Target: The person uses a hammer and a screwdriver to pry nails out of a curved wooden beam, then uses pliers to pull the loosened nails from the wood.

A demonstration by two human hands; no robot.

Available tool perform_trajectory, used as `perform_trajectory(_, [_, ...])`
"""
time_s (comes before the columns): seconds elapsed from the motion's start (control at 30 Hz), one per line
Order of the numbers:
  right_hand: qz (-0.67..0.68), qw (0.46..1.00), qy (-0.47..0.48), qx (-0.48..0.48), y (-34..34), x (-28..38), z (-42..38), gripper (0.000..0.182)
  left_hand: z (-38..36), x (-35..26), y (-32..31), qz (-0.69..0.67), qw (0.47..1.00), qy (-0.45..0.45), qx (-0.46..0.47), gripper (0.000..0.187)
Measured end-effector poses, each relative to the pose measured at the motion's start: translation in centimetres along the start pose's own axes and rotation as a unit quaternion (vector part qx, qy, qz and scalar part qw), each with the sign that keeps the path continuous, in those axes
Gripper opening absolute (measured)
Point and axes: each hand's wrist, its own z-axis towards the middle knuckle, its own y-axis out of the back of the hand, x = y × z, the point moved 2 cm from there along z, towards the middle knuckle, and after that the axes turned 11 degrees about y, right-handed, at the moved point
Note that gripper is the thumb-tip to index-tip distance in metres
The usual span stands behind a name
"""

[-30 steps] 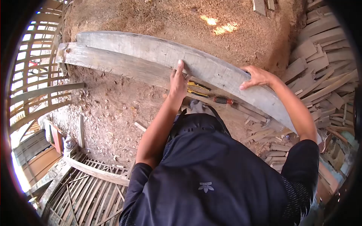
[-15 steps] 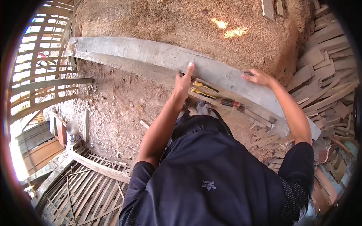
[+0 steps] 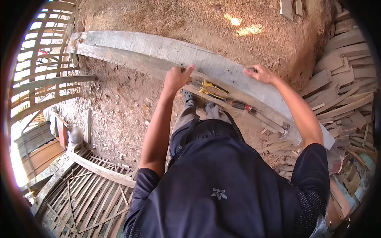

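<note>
A long grey wooden board (image 3: 158, 47) with a curved far edge lies along a wooden beam (image 3: 119, 55). My left hand (image 3: 177, 79) is closed at the board's near edge, with its thumb against the board and its other fingers curled. Farther right, my right hand (image 3: 262, 74) pinches the far edge, the thumb on top and some fingers hidden behind. Between my hands, on the beam, lie yellow-and-black handled pliers (image 3: 215, 87) and a second yellow-and-black handled tool (image 3: 212, 95). A tool with a red-and-black handle (image 3: 241, 106) rests just right of them.
Sawdust (image 3: 178, 20) is heaped beyond the board. Wood offcuts (image 3: 341, 83) pile up on the right. A slatted lattice (image 3: 43, 51) stands at left, and slender wooden strips (image 3: 91, 190) lie at lower left. My feet are just below the beam.
My left hand has slid left along the board's near edge, and its fingers have curled more. My right hand has shifted slightly left on the far edge. The view has tilted a little.
</note>
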Motion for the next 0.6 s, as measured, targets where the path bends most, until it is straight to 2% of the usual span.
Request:
perform_trajectory(0.03, [-0.009,1.0,0.004,-0.005,-0.3,-0.4,0.2,0.096,-1.8,-0.9,-0.3,0.002,1.0,0.004,0.002,0.048])
perform_trajectory(0.07, [-0.018,1.0,0.008,-0.011,-0.6,-0.8,0.4,0.096,-4.3,-3.1,-0.7,0.058,0.988,-0.12,-0.075,0.042])
perform_trajectory(0.1, [-0.014,1.0,0.008,-0.009,-0.9,-0.9,0.6,0.096,-6.0,-4.9,-1.8,0.112,0.952,-0.243,-0.15,0.036])
perform_trajectory(0.17, [-0.013,0.999,0.025,-0.026,-1.2,-0.9,0.8,0.106,-6.4,-6.0,-5.1,0.105,0.889,-0.415,-0.163,0.027])
perform_trajectory(0.2, [-0.01,0.999,0.024,-0.025,-1.2,-0.7,0.9,0.106,-6.3,-6.0,-6.4,0.163,0.887,-0.415,-0.122,0.032])
perform_trajectory(0.23, [-0.011,0.999,0.024,-0.028,-1.0,-0.5,0.9,0.102,-6.0,-5.9,-7.1,0.164,0.887,-0.414,-0.121,0.032])
perform_trajectory(0.3, [-0.006,0.999,0.018,-0.029,-1.3,-0.7,0.8,0.098,-5.3,-5.8,-8.5,0.212,0.856,-0.43,-0.191,0.037])
perform_trajectory(0.37, [-0.006,1.0,0.016,-0.018,-1.4,-1.1,1.0,0.098,-4.4,-5.3,-8.8,0.204,0.854,-0.441,-0.185,0.041])
perform_trajectory(0.43, [-0.002,1.0,0.02,-0.021,-1.4,-0.8,0.9,0.097,-3.8,-4.9,-8.6,0.211,0.819,-0.505,-0.172,0.041])
perform_trajectory(0.47, [-0.001,0.999,0.026,-0.023,-1.3,-0.7,0.8,0.097,-3.5,-4.8,-8.5,0.185,0.822,-0.511,-0.171,0.034])
perform_trajectory(0.6, [-0.008,0.999,0.02,-0.028,-1.7,-1.5,1.2,0.095,-3.0,-6.4,-7.7,0.151,0.833,-0.512,-0.145,0.026])
